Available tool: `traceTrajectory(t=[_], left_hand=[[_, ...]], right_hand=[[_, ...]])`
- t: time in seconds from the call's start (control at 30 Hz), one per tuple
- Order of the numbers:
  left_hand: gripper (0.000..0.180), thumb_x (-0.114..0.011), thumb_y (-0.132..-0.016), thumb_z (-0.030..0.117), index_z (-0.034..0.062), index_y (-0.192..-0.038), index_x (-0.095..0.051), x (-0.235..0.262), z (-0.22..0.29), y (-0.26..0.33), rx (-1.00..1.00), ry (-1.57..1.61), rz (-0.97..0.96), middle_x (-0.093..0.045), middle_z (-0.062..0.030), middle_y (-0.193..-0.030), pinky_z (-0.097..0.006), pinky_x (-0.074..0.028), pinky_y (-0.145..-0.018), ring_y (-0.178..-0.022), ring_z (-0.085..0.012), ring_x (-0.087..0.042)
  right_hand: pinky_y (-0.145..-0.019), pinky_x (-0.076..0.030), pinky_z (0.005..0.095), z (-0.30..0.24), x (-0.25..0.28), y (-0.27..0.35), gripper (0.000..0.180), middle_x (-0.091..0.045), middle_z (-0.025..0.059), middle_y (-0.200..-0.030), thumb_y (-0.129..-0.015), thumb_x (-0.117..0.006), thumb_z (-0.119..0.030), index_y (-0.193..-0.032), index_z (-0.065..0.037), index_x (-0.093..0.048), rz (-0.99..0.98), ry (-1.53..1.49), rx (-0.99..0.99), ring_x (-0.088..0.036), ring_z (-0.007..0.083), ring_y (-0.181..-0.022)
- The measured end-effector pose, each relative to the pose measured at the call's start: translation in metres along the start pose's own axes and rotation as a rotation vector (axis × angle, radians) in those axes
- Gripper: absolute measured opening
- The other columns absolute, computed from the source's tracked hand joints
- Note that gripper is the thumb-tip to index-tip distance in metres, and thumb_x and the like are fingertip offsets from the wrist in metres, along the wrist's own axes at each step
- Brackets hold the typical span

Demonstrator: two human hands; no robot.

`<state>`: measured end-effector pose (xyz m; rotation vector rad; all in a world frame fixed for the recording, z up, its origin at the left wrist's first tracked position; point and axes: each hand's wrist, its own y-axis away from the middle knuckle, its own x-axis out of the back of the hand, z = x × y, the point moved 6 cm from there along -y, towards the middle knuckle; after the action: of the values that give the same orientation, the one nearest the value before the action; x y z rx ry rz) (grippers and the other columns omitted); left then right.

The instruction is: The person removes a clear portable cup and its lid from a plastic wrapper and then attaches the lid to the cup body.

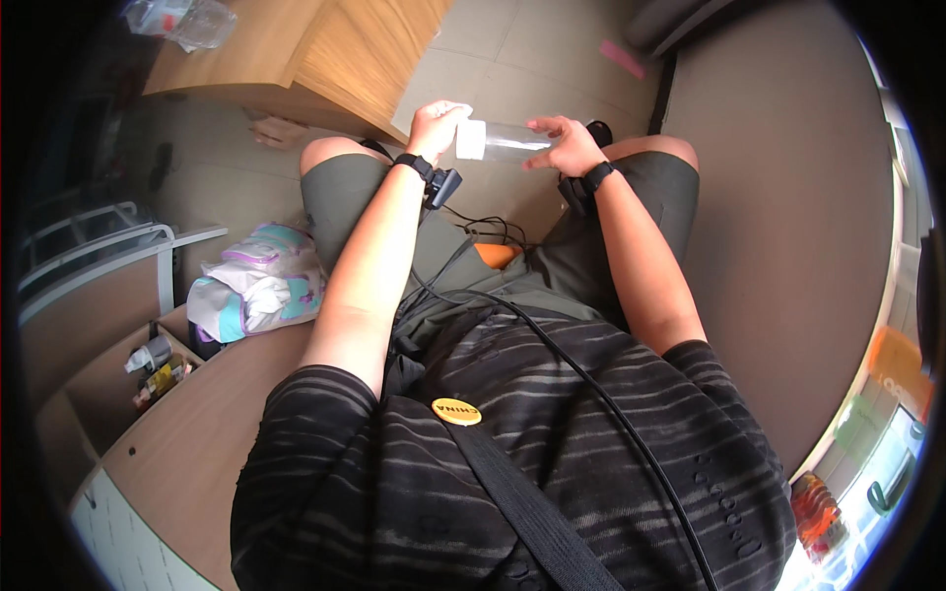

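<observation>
A clear plastic bottle with a wide white cap lies sideways in the air between my knees, cap toward the left. My right hand grips its base end, thumb and fingers on opposite sides. Beside the cap, my left hand is closed with its fingertips pinched together near the cap's upper edge. Whether those fingertips hold something small or touch the cap, I cannot tell. Black devices are strapped to both wrists.
Wooden furniture stands ahead on the left, a clear plastic package on it. A white, purple and turquoise bag sits left of my thigh. Black cables run across my lap near an orange thing. A grey-brown panel borders the right.
</observation>
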<state>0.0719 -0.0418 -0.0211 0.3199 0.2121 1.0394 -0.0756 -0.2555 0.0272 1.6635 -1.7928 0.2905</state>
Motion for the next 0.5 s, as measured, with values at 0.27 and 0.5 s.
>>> traceTrajectory(t=[0.27, 0.5], left_hand=[[0.022, -0.075, -0.085, 0.022, 0.0044, -0.073, -0.074, -0.021, -0.010, 0.020, -0.192, -0.024, -0.033, -0.073, -0.0050, -0.068, -0.034, -0.051, -0.058, -0.062, -0.0121, -0.065], [0.022, -0.067, -0.095, 0.021, 0.0020, -0.106, -0.073, -0.049, -0.011, 0.044, -0.194, -0.340, -0.191, -0.077, -0.0117, -0.093, -0.037, -0.057, -0.079, -0.086, -0.0235, -0.073]], right_hand=[[-0.093, -0.051, 0.0305, 0.020, -0.016, 0.009, 0.039, -0.073, 0.0071, -0.114, -0.095, -0.077, -0.016, -0.126, 0.006, -0.067, 0.076, -0.694, -0.104, -0.065, 0.0154, -0.104], [-0.043, -0.042, 0.0298, 0.032, -0.035, 0.006, 0.057, -0.066, 0.0051, -0.081, -0.090, -0.079, -0.050, -0.109, 0.003, -0.071, -0.021, -0.497, -0.457, -0.058, 0.0155, -0.059]])
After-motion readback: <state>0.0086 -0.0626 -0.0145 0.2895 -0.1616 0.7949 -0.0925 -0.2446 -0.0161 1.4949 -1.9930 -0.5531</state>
